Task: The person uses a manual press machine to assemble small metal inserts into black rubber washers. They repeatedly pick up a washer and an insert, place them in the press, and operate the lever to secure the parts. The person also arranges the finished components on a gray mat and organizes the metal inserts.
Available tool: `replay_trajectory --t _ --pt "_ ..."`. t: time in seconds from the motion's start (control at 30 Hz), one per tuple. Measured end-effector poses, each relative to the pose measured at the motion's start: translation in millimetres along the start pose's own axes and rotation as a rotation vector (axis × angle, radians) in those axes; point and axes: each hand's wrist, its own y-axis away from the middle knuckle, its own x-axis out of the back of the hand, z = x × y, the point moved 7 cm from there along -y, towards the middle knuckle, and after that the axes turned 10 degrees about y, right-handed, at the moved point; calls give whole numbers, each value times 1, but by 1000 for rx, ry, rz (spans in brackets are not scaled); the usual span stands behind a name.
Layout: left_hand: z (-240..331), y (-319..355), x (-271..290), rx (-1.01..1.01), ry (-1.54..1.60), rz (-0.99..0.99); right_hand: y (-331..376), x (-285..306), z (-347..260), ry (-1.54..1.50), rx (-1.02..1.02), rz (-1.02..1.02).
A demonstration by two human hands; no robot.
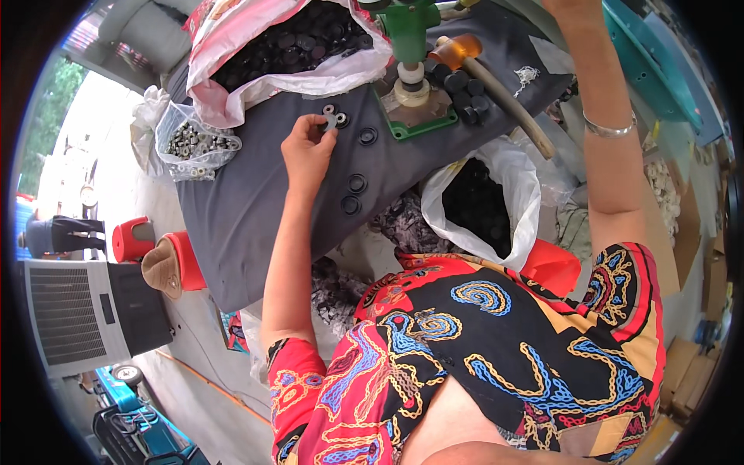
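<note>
My left hand reaches over the dark grey cloth, its thumb and fingers pinching a small pale round piece. Right beside the fingertips lie small metal rings with dark round parts under or around them. Black rings are spread on the cloth towards me. To the right of my left hand stands a green hand press on a green-edged base. My right hand is raised at the top edge, its fingers cut off by the frame, so what it touches is hidden.
A large sack of black caps lies at the back. A clear bag of metal rings sits at left. A mallet and black discs lie beside the press. A white bag of black parts stands before me.
</note>
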Motion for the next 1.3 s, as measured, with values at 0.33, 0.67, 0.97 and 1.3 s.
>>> replay_trajectory --t 0.33,0.67,0.97,1.3 --pt "6 -4 -38 -444 -508 0 -5 4 7 63 -15 17" --pt "7 3 -45 -522 -623 -42 3 6 -11 144 41 35" --pt "3 2 -29 -360 -500 25 0 4 -2 64 50 31" --pt "7 -4 -31 -239 -444 44 1 5 -5 34 43 63"
